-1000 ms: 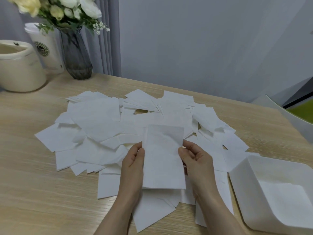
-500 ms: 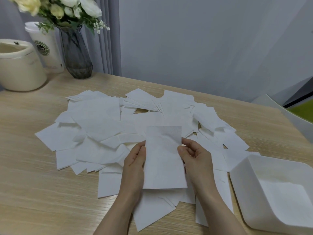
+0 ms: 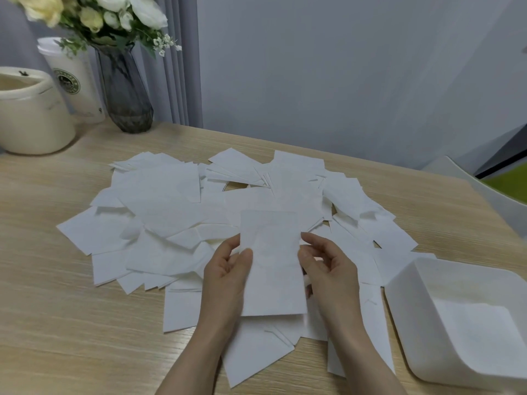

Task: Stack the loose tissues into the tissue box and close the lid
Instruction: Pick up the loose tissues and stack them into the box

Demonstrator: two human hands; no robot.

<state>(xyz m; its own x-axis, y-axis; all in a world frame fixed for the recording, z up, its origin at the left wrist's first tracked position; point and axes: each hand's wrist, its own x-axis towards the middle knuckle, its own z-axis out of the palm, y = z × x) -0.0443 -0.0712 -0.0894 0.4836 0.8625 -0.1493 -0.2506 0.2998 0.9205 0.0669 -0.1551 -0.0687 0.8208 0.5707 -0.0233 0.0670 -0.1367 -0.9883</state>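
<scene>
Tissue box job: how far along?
Early. Done: a few tissues lie flat in the open tissue box. In hand: left hand and right hand hold one folded tissue by its side edges above the pile. Left: the large spread of loose tissues on the table, then the lid, which is not in view.

wall: plain grey-blue wall (image 3: 342, 67), pretty evenly lit, soft shadows
curtain: grey pleated curtain (image 3: 179, 81) hanging in the back left corner
table: light wood-grain table (image 3: 57, 323)
chair: white chair (image 3: 462, 178) edge at right, green seat (image 3: 510, 185)
</scene>
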